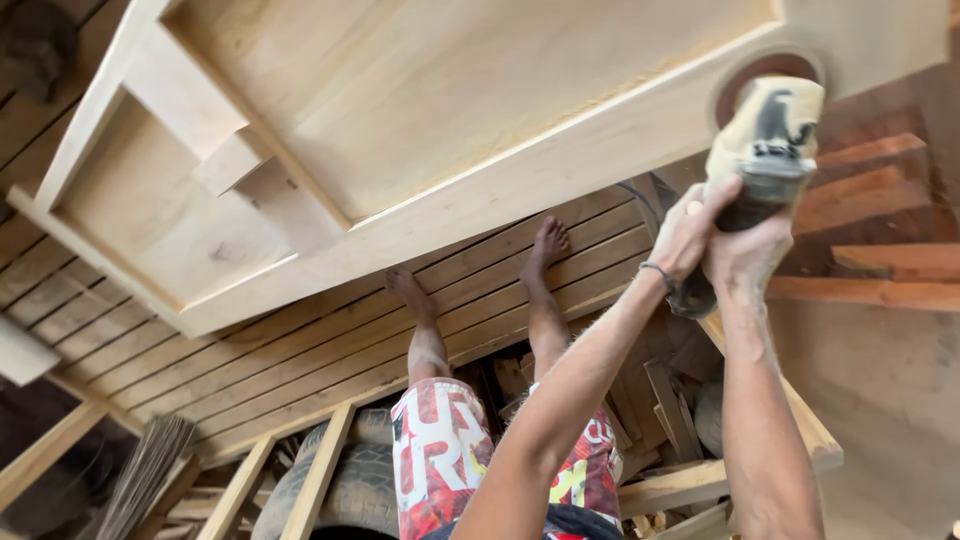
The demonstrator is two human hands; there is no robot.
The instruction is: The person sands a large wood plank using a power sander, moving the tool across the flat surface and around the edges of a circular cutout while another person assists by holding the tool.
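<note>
1. Pale wooden door panel (430, 130) fills the head view; the sander (765, 135) presses its round disc on the rail near the panel's corner.
2. Both hands are closed around the sander's body, left hand (688, 235) and right hand (745, 255), likely for steady pressure (fingers wrapped tight).
3. Its long axis runs from the wrists up to the disc.

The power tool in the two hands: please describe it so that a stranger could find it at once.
Find the large pale wooden panelled door filling the upper picture. At its right corner, both hands, left and right, grip a dusty dark handheld sander. Only it has a round reddish disc pressed against the wood.
</note>
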